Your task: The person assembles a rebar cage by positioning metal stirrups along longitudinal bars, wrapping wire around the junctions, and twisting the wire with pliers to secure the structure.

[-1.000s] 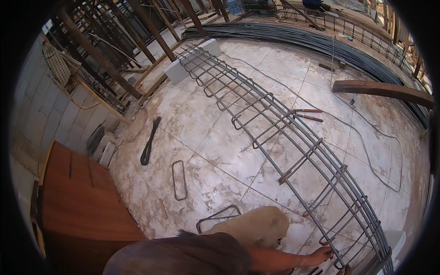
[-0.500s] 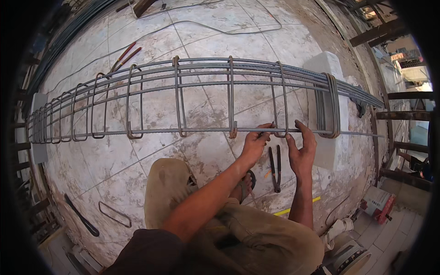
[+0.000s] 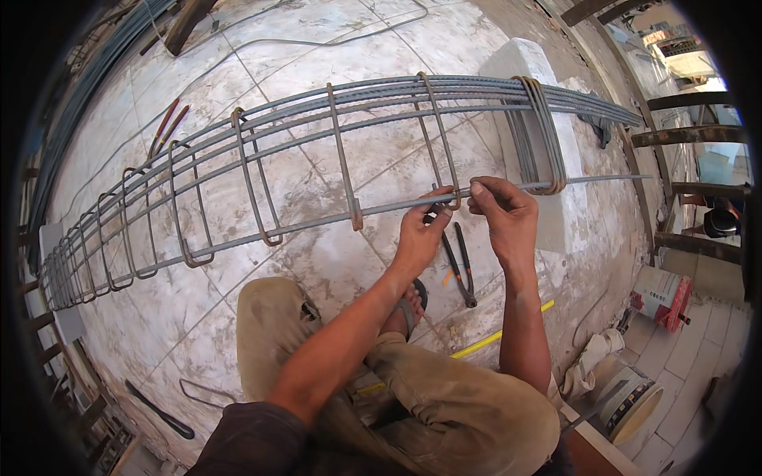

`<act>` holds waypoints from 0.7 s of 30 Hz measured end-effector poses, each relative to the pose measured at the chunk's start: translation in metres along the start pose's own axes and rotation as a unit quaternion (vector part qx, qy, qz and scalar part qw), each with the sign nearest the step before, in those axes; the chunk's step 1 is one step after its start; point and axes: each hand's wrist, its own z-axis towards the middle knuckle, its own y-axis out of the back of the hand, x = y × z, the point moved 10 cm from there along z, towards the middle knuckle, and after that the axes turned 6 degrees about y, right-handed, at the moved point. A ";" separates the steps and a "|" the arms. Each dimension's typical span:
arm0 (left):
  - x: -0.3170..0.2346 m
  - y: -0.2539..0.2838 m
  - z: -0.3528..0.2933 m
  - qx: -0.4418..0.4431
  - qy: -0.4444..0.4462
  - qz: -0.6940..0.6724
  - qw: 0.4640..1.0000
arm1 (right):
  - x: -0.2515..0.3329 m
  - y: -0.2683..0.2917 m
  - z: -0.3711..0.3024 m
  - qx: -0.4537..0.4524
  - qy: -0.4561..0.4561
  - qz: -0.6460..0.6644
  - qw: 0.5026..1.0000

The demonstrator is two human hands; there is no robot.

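A long rebar cage (image 3: 317, 225) of ribbed bars and square stirrups lies across in front of me. My left hand (image 3: 419, 235) is closed at the near bar, beside the foot of a stirrup (image 3: 443, 135). Its fingertips go behind the bar, with the thumb below; a small dark thing shows between them. My right hand (image 3: 508, 216) pinches at the same bar, just right of that stirrup. What sits between its fingertips is too small to make out. Below the bar, between my hands, pincers (image 3: 470, 301) with dark handles lie on the floor.
White blocks (image 3: 559, 218) prop the cage's ends. Several stirrups (image 3: 548, 151) are bunched at the right. Red-handled pincers (image 3: 165, 127) lie beyond the cage. A yellow strip (image 3: 480, 343), a dark bar (image 3: 159, 411) and a bent wire (image 3: 202, 394) are near my legs; buckets (image 3: 631, 401) stand right.
My right hand's thumb and fingers have come together at the bar; they were apart. My left hand stays by the stirrup's foot. The view has turned and shifted.
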 end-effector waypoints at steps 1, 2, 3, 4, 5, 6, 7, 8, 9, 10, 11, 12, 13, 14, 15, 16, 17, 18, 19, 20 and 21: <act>-0.002 -0.002 -0.001 0.000 0.002 0.000 1.000 | -0.002 0.001 -0.002 0.000 -0.002 0.000 1.000; -0.012 -0.001 -0.002 -0.021 -0.035 0.064 0.997 | -0.005 0.002 -0.005 -0.001 -0.012 0.006 1.000; -0.021 -0.004 -0.004 -0.040 -0.072 0.125 0.989 | -0.006 0.005 -0.008 -0.004 -0.021 0.009 1.000; -0.022 -0.008 -0.003 -0.038 -0.070 0.123 0.989 | -0.005 0.007 -0.011 -0.006 -0.022 0.007 1.000; -0.021 -0.008 0.000 -0.051 -0.054 0.123 0.990 | -0.004 0.011 -0.015 -0.017 -0.023 0.011 1.000; -0.018 -0.005 0.002 -0.066 -0.040 0.126 0.989 | -0.004 0.012 -0.017 -0.027 -0.023 0.017 0.999; -0.018 -0.006 0.003 -0.066 -0.039 0.127 0.989 | -0.004 0.010 -0.020 -0.027 -0.024 0.018 0.999; -0.015 -0.005 0.004 -0.061 -0.026 0.088 0.994 | -0.004 0.011 -0.022 -0.038 -0.021 0.025 0.999; -0.011 -0.005 0.005 -0.057 -0.011 0.050 0.997 | -0.005 0.012 -0.025 -0.048 -0.019 0.031 0.998; -0.010 -0.005 0.005 -0.058 -0.010 0.051 0.997 | -0.007 0.011 -0.027 -0.048 -0.020 0.032 0.998; -0.008 -0.004 0.005 -0.059 0.000 0.037 0.998 | -0.009 0.012 -0.030 -0.057 -0.015 0.034 0.998; -0.004 -0.004 0.006 -0.060 0.010 0.022 0.998 | -0.009 0.013 -0.032 -0.067 -0.008 0.035 0.997; -0.003 -0.004 0.006 -0.060 0.011 0.023 0.998 | -0.010 0.011 -0.034 -0.067 -0.009 0.035 0.997; -0.001 -0.003 0.006 -0.065 0.013 0.008 0.998 | -0.013 0.011 -0.037 -0.082 -0.015 0.043 0.996; 0.000 -0.003 0.006 -0.068 0.015 -0.006 0.998 | -0.015 0.013 -0.040 -0.097 -0.020 0.050 0.994; 0.001 -0.003 0.007 -0.068 0.015 -0.006 0.998 | -0.017 0.012 -0.041 -0.097 -0.020 0.050 0.994; 0.001 -0.003 0.007 -0.074 0.010 -0.007 0.997 | -0.018 0.013 -0.043 -0.108 -0.014 0.057 0.992; 0.000 -0.002 0.006 -0.079 0.006 -0.007 0.997 | -0.021 0.015 -0.045 -0.119 -0.010 0.064 0.991; 0.000 -0.002 0.005 -0.078 0.007 -0.007 0.997 | -0.023 0.014 -0.047 -0.120 -0.011 0.064 0.991; 0.004 -0.002 0.004 -0.072 0.033 0.020 0.997 | -0.025 0.016 -0.049 -0.133 -0.014 0.072 0.988; 0.008 0.000 0.004 -0.068 0.056 0.048 0.995 | -0.027 0.016 -0.050 -0.144 -0.015 0.081 0.986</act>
